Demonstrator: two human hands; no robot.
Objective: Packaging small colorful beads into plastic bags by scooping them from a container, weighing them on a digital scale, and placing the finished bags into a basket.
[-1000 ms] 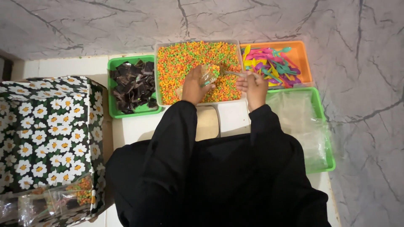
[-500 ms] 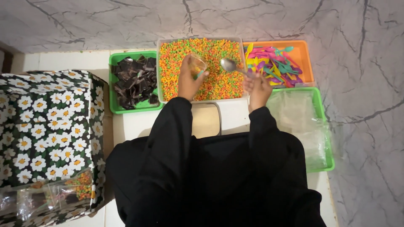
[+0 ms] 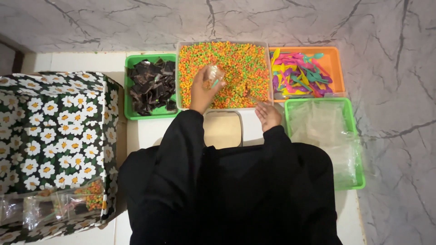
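Small clear bag (image 3: 212, 76), part-filled w/ orange-green pellets, sits clutched in the left hand (image 3: 202, 90) above the clear tray of pellets (image 3: 236, 59). Right hand (image 3: 268, 115) grips a spoon handle, its bowl (image 3: 251, 97) dug into pellets at tray's near edge. Left: green tray of dark sachets (image 3: 150, 84). Right: orange tray of coloured plastic spoons (image 3: 299, 75); green tray of clear bags (image 3: 324, 136). Daisy-print box (image 3: 50, 136) far left.
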